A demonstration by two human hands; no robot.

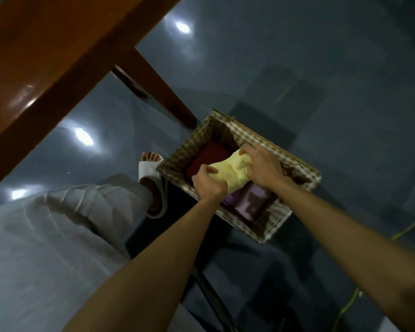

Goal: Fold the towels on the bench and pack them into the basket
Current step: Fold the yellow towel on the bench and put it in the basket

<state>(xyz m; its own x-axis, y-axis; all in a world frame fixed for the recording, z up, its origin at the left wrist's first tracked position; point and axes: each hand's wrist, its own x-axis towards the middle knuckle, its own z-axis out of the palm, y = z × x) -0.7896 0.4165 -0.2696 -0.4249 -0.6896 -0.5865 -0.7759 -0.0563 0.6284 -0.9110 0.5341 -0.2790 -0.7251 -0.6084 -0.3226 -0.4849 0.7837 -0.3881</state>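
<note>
Yellow towel [230, 174]: one. I see it bunched and soft across the middle of the basket's opening. It lies over an edge of the red towel and above the purple one.
Hands: two, both on the yellow towel. My left hand [209, 186] pinches its near edge with curled fingers. My right hand [265, 167] has its fingers curled into the cloth on the far side.
Towels in the basket: three by my count. They are the yellow one, a folded dark red towel [207, 156] at one end, and a folded purple towel [252, 200] with a sheen at the other.
Basket [271, 140]: one, rectangular and woven, lined with brown-and-white checked cloth turned over the rim. It stands on the floor [297, 56].
Table [46, 56]: one, of glossy reddish-brown wood, crossing the upper left. Its slanted leg [163, 92] comes down near the basket's far corner.
Floor: dark and shiny, with three bright patches of reflected light.
Person: one grey trouser leg [58, 224] and one foot in a white open-toed slipper [151, 168], just beside the basket.
Cord [412, 226]: thin and green, on the floor, well apart from the basket.
In the way: my left wrist covers part of the near rim, and my right hand hides part of the lining.
</note>
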